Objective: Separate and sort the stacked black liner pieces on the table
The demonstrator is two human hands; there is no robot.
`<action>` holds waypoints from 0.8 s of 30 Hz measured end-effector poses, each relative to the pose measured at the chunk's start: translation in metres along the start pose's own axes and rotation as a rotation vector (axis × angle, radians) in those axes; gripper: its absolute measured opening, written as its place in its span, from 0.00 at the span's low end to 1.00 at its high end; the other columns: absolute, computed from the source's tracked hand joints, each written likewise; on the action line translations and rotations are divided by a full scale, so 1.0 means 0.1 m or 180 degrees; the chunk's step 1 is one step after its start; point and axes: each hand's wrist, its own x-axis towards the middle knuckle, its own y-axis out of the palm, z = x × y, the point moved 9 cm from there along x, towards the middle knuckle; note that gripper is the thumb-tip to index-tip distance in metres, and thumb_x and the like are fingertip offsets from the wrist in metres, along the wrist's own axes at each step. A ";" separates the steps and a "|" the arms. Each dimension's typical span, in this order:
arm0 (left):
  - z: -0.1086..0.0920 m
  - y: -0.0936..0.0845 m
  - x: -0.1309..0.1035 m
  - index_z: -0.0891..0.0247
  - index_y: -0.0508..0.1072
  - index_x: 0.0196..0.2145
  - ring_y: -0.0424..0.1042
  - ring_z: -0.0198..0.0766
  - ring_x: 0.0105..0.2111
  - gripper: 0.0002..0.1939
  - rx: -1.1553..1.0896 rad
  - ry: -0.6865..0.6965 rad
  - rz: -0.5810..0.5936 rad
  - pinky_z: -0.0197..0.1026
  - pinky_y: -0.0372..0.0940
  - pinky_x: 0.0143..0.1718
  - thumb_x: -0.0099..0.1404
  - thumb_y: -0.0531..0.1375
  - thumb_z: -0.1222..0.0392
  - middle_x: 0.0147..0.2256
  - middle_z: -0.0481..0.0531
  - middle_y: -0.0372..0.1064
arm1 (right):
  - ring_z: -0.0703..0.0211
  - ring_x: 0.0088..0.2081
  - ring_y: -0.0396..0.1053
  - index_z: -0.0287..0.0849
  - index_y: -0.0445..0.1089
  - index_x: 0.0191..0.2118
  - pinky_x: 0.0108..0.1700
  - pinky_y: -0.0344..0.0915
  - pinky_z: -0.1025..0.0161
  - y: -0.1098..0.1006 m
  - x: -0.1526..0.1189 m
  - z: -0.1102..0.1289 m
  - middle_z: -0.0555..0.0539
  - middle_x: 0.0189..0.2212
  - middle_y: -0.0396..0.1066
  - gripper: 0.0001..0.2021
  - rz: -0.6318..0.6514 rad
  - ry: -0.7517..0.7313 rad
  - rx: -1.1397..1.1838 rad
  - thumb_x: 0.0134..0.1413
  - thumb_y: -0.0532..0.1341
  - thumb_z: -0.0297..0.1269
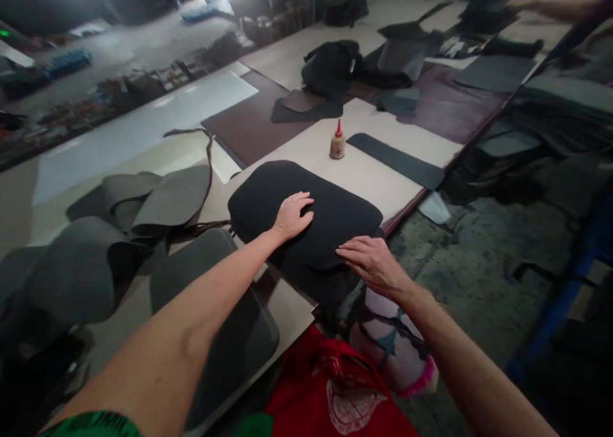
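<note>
A black padded panel (330, 200) with rounded corners lies at the near edge of the work table, its front side hanging toward me. My left hand (293, 216) rests flat on top of it, fingers spread. Along its right front edge lies my right hand (373, 261), fingers stretched out and touching the black surface. Behind the panel stands a small glue bottle (338, 144) with a red nozzle. A long dark strip (395, 160) lies to the right of the bottle. Under my left forearm is another dark rounded panel (239, 335).
Curled grey sheet pieces (167, 200) are heaped on the left. Farther back are a black bundle (330, 69) and several dark cut pieces. At the upper right, another person's hand (560, 2) reaches in. A blue metal frame (560, 309) stands at the right.
</note>
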 end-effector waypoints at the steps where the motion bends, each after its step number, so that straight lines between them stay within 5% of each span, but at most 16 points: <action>1: 0.01 -0.02 -0.05 0.65 0.75 0.50 0.65 0.46 0.61 0.18 -0.0024 0.0048 0.0025 0.53 0.59 0.65 0.63 0.59 0.60 0.58 0.59 0.69 | 0.48 0.54 0.69 0.48 0.74 0.54 0.50 0.58 0.49 0.02 -0.02 0.02 0.45 0.53 0.76 0.13 -0.0041 0.0028 0.0016 0.67 0.58 0.35; 6: -0.07 -0.06 -0.38 0.65 0.71 0.55 0.59 0.48 0.65 0.21 -0.0057 0.0281 0.0163 0.55 0.55 0.68 0.67 0.57 0.57 0.62 0.59 0.65 | 0.43 0.64 0.61 0.48 0.68 0.59 0.64 0.44 0.37 0.16 -0.19 0.08 0.43 0.63 0.67 0.19 0.0139 0.0095 0.0057 0.63 0.62 0.38; 11: -0.12 -0.02 -0.47 0.64 0.67 0.59 0.55 0.50 0.67 0.23 0.0048 0.0271 0.0151 0.60 0.52 0.68 0.68 0.55 0.57 0.64 0.60 0.61 | 0.41 0.67 0.56 0.46 0.62 0.64 0.68 0.36 0.30 0.20 -0.14 0.02 0.39 0.67 0.60 0.28 0.0358 0.0080 -0.0109 0.58 0.65 0.37; 20: -0.11 -0.01 -0.46 0.63 0.66 0.60 0.55 0.49 0.67 0.23 0.0097 0.0306 0.0142 0.58 0.51 0.68 0.69 0.54 0.55 0.64 0.59 0.61 | 0.34 0.68 0.54 0.36 0.59 0.66 0.67 0.55 0.38 0.29 0.24 0.12 0.32 0.68 0.56 0.43 0.1129 -0.0802 -0.0413 0.46 0.74 0.41; 24: -0.11 0.00 -0.46 0.64 0.66 0.59 0.56 0.50 0.67 0.23 0.0058 0.0309 0.0160 0.58 0.51 0.68 0.69 0.54 0.55 0.64 0.60 0.61 | 0.31 0.66 0.57 0.31 0.59 0.65 0.64 0.60 0.39 0.31 0.27 0.19 0.26 0.66 0.57 0.42 0.1282 -0.1183 -0.0651 0.48 0.73 0.44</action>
